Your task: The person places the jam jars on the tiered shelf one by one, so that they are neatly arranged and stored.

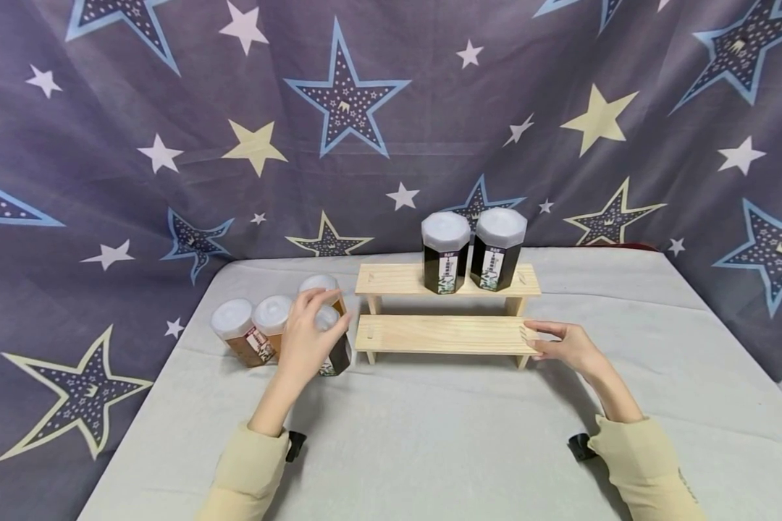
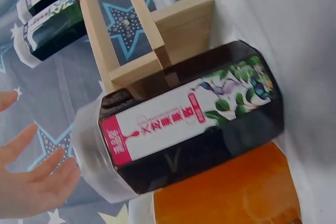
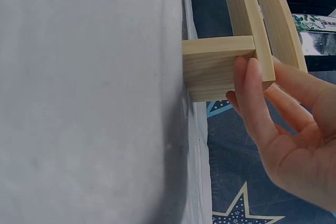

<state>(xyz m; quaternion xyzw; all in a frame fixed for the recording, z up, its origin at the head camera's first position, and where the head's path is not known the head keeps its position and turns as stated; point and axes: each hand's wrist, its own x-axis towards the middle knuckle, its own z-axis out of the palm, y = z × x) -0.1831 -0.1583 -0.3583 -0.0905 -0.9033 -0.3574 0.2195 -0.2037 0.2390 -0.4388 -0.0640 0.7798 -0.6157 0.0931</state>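
Observation:
My left hand (image 1: 306, 336) hovers with spread fingers over the pale lid of a dark jar (image 1: 338, 357) left of the wooden shelf. In the left wrist view, the fingertips are beside the dark jar's lid (image 2: 92, 150), and the fingers do not close round it. Amber jars (image 1: 250, 346) with white lids stand close by that hand. On the other side, my right hand (image 1: 568, 347) pinches the right end of the lower board of the two-step wooden shelf (image 1: 443, 334). In the right wrist view, thumb and fingers lie on both sides of the board's end (image 3: 265, 72).
Two dark jars with frosted lids, a left one (image 1: 446, 253) and a right one (image 1: 497, 250), stand on the upper board (image 1: 391, 278). A pale cloth (image 1: 430, 441) covers the table. Behind it hangs a star-patterned curtain (image 1: 195, 116).

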